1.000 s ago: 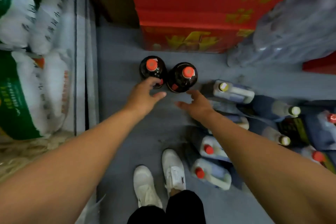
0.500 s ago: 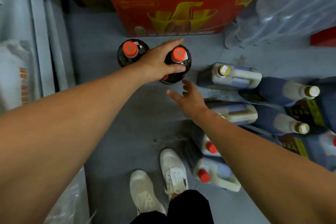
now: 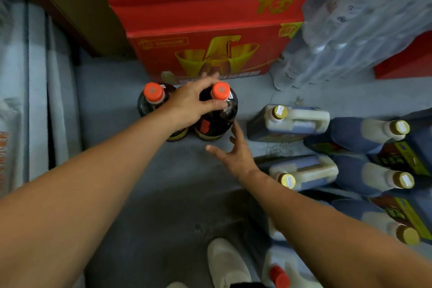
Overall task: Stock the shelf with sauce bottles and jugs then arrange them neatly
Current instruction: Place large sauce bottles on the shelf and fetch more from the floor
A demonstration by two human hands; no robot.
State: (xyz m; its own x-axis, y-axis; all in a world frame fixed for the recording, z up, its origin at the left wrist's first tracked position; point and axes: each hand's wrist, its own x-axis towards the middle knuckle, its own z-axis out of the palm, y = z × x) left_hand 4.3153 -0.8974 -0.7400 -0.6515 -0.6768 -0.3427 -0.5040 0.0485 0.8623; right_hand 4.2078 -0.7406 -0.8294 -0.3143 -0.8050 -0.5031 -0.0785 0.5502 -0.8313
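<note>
Your left hand gripping the right-hand dark bottle at its neck, right hand spread loose beside it.

Two dark bottles, orange-red caps. Red carton, yellow print. Blue-labelled jugs, cream tops, yellow caps. One whitish jug, red cap. Grey-blue floor. White shoe.
</note>
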